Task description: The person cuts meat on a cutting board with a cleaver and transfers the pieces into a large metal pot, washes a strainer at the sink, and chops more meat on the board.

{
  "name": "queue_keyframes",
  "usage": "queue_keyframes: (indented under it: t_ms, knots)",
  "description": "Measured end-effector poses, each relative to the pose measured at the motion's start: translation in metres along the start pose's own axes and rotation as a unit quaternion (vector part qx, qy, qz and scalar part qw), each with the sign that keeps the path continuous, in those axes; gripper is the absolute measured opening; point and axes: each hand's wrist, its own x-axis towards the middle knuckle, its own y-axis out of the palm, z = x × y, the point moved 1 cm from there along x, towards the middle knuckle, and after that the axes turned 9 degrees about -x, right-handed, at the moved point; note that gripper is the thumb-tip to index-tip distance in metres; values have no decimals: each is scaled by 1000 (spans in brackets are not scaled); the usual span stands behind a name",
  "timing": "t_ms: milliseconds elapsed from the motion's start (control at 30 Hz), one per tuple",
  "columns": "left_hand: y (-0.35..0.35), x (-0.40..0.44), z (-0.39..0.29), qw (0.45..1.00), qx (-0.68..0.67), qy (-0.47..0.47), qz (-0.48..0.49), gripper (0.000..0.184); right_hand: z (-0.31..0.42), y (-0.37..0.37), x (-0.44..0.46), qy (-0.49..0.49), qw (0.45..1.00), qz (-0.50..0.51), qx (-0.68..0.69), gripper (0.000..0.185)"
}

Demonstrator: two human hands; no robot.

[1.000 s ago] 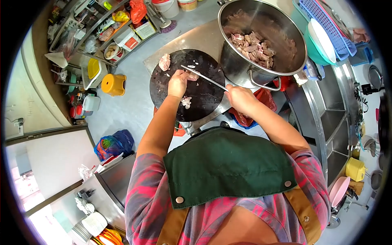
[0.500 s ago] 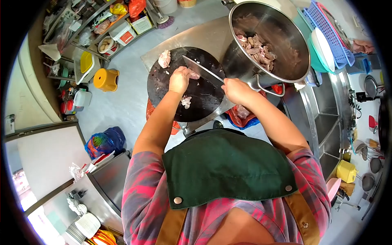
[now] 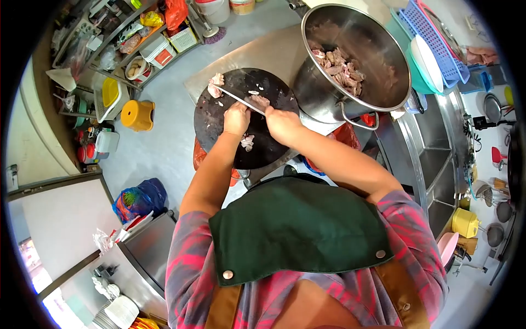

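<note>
A round dark chopping board (image 3: pixel 219 129) lies on the metal table. My right hand (image 3: pixel 284 126) is closed around the handle of a knife (image 3: pixel 233 97), whose long blade slants across the board toward the upper left. Curled beside the blade's near side is my left hand (image 3: pixel 237 119); whatever its fingers may hold is hidden. A piece of meat (image 3: pixel 259 102) lies just past the blade, close to my right hand. The blade tip overlaps a pale lump of meat (image 3: pixel 216 85) at the board's far left edge. Some whitish scraps (image 3: pixel 247 143) rest nearer me.
A tall steel pot (image 3: pixel 320 90) with cut meat (image 3: pixel 341 70) inside stands right of the board. Steel sinks (image 3: pixel 433 159) run along the right. On the floor at left are a yellow stool (image 3: pixel 137 115) and a blue bag (image 3: pixel 143 197); loaded shelves (image 3: pixel 131 49) stand behind.
My right hand and the knife have moved left and a little toward me, bringing the blade over the far left lump. The meat my left hand was touching now lies beyond the blade.
</note>
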Motion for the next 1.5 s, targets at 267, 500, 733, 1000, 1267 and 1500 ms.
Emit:
queue_keyframes:
  t_ms: [267, 500, 733, 1000, 1267, 1500]
  knots:
    - [5, 6, 1, 998, 2, -43, 54, 20, -9, -23, -41, 11, 994, 87, -57, 17]
    - [15, 10, 7, 998, 13, 0, 60, 15, 3, 9, 18, 65, 997, 42, 30, 19]
    - [21, 15, 14, 994, 64, -41, 82, 20, -6, 5, 0, 22, 1000, -9, -5, 15]
    - [-31, 4, -19, 987, -93, -29, 131, 17, -45, 10, -90, 48, 994, -79, 54, 14]
    - [-14, 73, -2, 991, -24, -62, 120, 15, -79, 24, -137, 135, 978, -112, 115, 18]
    - [23, 111, 9, 863, 173, -159, 447, 19, -89, 46, -169, 166, 969, -57, 172, 20]
